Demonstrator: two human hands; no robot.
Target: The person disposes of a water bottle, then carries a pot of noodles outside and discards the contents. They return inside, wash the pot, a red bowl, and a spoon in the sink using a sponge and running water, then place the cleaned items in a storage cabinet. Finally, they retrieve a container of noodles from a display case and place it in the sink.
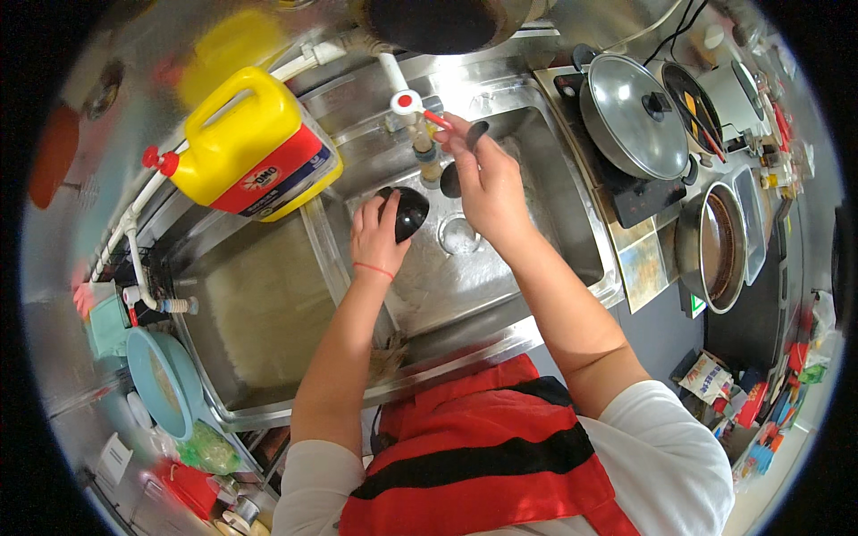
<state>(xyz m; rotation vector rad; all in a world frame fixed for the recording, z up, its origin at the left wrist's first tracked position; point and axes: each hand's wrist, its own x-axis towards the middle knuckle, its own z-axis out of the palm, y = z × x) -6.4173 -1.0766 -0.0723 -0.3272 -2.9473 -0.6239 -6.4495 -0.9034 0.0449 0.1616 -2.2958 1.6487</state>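
My left hand point(377, 231) holds a black bowl point(411, 213) over the right basin of a stainless steel sink point(436, 308), beside the drain point(460, 236). My right hand point(488, 181) is raised at the tap, with fingertips at its red lever point(437, 120). A dark utensil, perhaps a black spoon or ladle point(451, 181), is held in the same hand; its full shape is partly hidden by the fingers. The white tap point(405, 102) has a cloudy hose end point(423, 144) pointing down into the basin.
Cloudy water point(268, 301) stands in the left basin. A yellow OMO detergent jug point(261, 147) rests on the sink's back edge. At right are a lidded pan point(633, 114) on a cooktop and a steel pot point(712, 248). A blue basin point(161, 382) sits at left.
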